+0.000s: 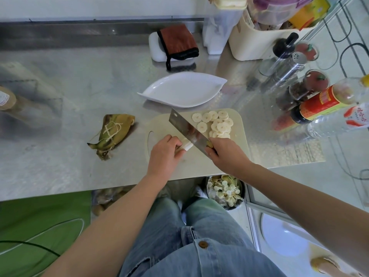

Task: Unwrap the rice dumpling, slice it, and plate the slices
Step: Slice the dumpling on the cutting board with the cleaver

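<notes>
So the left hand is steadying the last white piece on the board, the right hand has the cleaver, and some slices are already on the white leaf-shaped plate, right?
Not quite. The head view shows the white leaf-shaped plate empty; the slices lie piled on the cutting board. The rest holds: left hand steadies the white piece, right hand holds the cleaver.

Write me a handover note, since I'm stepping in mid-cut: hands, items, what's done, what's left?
Left hand pins the short white dumpling piece on the cutting board.
Right hand grips the cleaver, blade against that piece.
Cut slices are piled at the board's far right.
Leaf wrapper with string lies left of the board.
White plate sits behind the board, empty.
Done: unwrapping, most slicing.
Left: last cuts, plating.
</notes>
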